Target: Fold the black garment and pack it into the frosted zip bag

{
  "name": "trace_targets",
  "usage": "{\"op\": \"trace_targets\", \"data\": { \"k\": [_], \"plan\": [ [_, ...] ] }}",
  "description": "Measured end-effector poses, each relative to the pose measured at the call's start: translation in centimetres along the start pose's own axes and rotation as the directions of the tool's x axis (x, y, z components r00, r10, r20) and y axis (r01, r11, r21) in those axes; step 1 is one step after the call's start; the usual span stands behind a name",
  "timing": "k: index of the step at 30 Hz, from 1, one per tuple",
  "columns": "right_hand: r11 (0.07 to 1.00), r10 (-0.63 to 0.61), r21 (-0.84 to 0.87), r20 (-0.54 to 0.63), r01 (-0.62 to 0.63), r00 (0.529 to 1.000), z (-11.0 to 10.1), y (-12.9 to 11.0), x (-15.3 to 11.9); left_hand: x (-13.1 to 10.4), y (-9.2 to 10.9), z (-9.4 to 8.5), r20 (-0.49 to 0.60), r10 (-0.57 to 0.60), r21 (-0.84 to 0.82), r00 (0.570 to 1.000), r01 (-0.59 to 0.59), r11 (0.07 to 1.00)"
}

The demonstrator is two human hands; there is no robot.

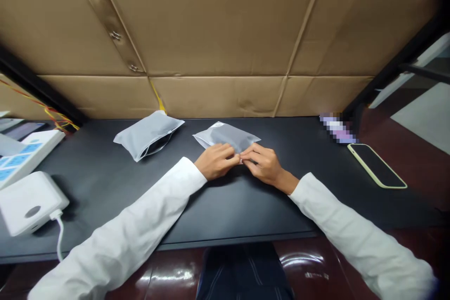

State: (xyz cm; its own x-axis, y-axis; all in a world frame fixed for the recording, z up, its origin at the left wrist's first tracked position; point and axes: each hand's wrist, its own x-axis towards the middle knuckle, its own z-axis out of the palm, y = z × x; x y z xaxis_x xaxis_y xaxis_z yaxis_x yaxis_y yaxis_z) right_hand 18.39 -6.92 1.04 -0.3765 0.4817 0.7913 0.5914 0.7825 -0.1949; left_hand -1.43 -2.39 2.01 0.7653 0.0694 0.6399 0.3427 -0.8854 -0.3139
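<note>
A frosted grey pouch (230, 136) lies at the middle of the black table (225, 211). At its near edge, my left hand (217, 161) and my right hand (263, 164) meet with fingertips pinched together. Between them shows a small pale bit, too small to make out; whether it is the pouch's edge I cannot tell. A second frosted pouch (149, 133) rests to the left, its mouth partly open, with neither hand on it.
To the right lie a phone in a pale green case (378, 166) and a blurred-out object (338, 128). At left are a white device with a cable (33, 204) and a power strip (30, 154). Brown padded panels (218, 23) rise behind the table.
</note>
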Motion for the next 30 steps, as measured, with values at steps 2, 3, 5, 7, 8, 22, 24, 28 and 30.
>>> {"op": "trace_targets", "data": {
  "k": [2, 3, 5, 7, 8, 22, 24, 28, 30],
  "plan": [
    [1.0, 0.012, 0.013, -0.041, -0.011, 0.999, -0.1, -0.1, 0.2, 0.1, -0.3, -0.1, -0.008, 0.007, 0.0, 1.0, -0.007, 1.0],
    [1.0, 0.008, 0.015, -0.048, -0.007, 0.999, -0.2, -0.1, 0.3, 0.2, -0.5, -0.2, -0.007, 0.018, -0.001, 1.0, -0.018, 1.0],
    [1.0, -0.004, 0.01, -0.056, 0.004, 0.998, -0.3, 0.0, 0.5, 0.2, -0.9, -0.4, -0.01, 0.044, 0.005, 0.999, -0.044, 0.999],
    [1.0, 0.005, 0.004, -0.069, -0.005, 0.998, -0.5, 0.0, 0.7, 0.3, -1.3, -0.5, -0.016, 0.05, 0.026, 0.999, -0.05, 0.998],
    [1.0, 0.016, 0.006, -0.076, -0.016, 0.997, -0.5, 0.0, 0.8, 0.3, -1.4, -0.5, -0.018, 0.048, 0.039, 0.999, -0.047, 0.998],
    [0.983, 0.178, 0.095, -0.265, -0.158, 0.948, -3.1, 0.1, 1.9, -2.1, -6.0, -1.2, 0.078, -0.027, 0.205, 0.997, 0.01, 0.979],
    [0.97, 0.244, 0.102, -0.33, -0.223, 0.912, -3.7, 1.1, 1.9, -3.0, -7.4, -1.4, 0.103, -0.088, 0.25, 0.991, 0.06, 0.966],
    [0.945, 0.324, 0.1, -0.385, -0.31, 0.864, -4.1, 4.3, 1.4, -3.8, -8.7, -1.5, 0.122, -0.139, 0.285, 0.983, 0.099, 0.953],
    [0.935, 0.352, 0.095, -0.362, -0.341, 0.864, -4.1, 6.2, 0.7, -3.7, -8.5, -1.1, 0.146, -0.15, 0.266, 0.978, 0.107, 0.958]
  ]
}}
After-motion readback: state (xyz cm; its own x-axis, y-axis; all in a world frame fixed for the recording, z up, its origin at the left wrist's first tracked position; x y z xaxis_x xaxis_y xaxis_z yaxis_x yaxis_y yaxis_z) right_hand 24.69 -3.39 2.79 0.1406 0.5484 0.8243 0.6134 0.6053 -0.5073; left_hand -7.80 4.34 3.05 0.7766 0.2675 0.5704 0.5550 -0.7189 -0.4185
